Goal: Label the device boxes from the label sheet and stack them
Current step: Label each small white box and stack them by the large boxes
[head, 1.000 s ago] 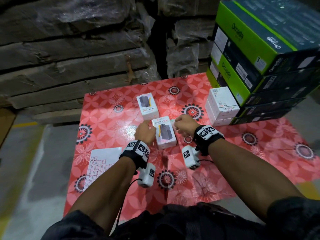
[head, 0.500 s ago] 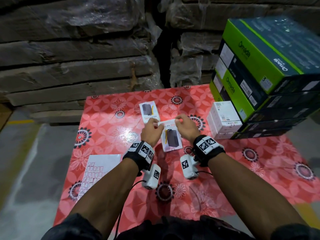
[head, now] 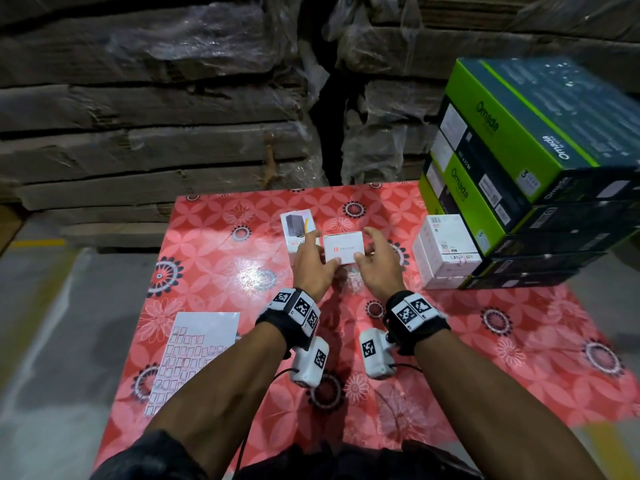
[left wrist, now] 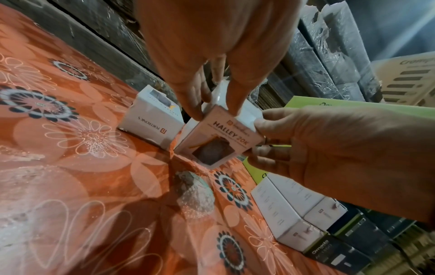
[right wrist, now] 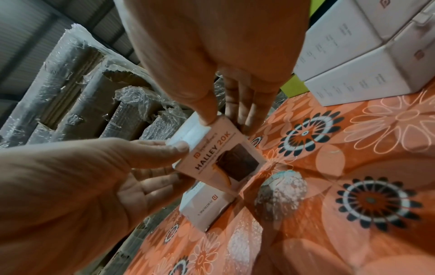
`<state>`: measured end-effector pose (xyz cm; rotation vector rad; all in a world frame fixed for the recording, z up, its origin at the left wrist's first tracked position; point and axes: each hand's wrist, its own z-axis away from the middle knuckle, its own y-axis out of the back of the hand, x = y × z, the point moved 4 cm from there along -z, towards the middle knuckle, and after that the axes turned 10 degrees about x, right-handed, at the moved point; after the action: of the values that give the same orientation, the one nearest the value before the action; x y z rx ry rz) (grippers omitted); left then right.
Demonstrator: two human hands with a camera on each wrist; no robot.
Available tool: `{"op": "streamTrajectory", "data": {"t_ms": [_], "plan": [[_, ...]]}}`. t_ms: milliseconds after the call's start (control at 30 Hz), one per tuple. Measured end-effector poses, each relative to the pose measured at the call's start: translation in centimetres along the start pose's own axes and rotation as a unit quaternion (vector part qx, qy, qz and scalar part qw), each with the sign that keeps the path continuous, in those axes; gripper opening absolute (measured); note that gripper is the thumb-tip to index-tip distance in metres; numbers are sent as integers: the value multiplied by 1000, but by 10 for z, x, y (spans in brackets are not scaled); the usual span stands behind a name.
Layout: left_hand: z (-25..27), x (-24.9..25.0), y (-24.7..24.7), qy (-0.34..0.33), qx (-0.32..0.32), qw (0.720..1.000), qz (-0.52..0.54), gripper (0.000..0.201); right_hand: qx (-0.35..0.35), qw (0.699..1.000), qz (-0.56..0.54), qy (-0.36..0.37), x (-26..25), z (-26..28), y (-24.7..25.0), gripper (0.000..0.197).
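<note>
My wrist cameras show the HALLEY 20K face of the box (left wrist: 220,138) pointing down; the head view shows only its plain side. Its long axis runs between my left hand (head: 313,268) and right hand (head: 375,268), whose thumb and fingertips pinch its two ends above the cloth (head: 221,265).

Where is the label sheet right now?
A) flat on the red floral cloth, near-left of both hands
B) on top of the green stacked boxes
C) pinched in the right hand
A: the label sheet lies flat on the cloth, while both hands hold the small white box.
</note>
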<state>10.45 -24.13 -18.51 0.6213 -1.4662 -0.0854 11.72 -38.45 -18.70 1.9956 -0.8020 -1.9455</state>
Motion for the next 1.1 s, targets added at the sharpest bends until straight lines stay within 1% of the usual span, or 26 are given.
{"op": "streamTrajectory", "data": {"t_ms": [67,167,233,367,467,567,700,767,867,933,1000,1100], "plan": [[0,-3,-2,-6,-3,1000,-17,58,0,1000,3,13,1,1,0,55],[3,-7,-3,-6,-11,1000,-14,51,3,1000,5,3,6,5,0,51],[7,-14,-5,-6,-21,999,-26,45,-6,1000,7,-10,11,11,-2,45],[19,-33,-8,-33,-37,995,-87,41,-30,999,14,-37,22,28,-7,29],[29,-42,-8,-43,-53,990,-123,34,-43,997,56,-41,27,36,-9,19],[37,-48,-9,-48,-68,984,-159,26,-61,992,96,-47,34,42,-13,17],[46,-50,-7,-61,-89,979,-171,19,-69,990,111,-57,39,49,-17,17],[49,-49,0,-73,-91,976,-186,18,-46,989,133,-39,34,50,-15,20],[50,-49,20,-94,-69,960,-256,24,-11,986,165,36,16,49,-15,31],[46,-55,39,-95,-51,944,-311,27,-31,982,169,80,-3,50,-24,32],[44,-67,60,-86,-43,925,-368,31,-69,979,158,112,-22,56,-41,29],[43,-85,93,-68,-14,901,-429,34,-130,974,122,137,-43,72,-71,24]]}}
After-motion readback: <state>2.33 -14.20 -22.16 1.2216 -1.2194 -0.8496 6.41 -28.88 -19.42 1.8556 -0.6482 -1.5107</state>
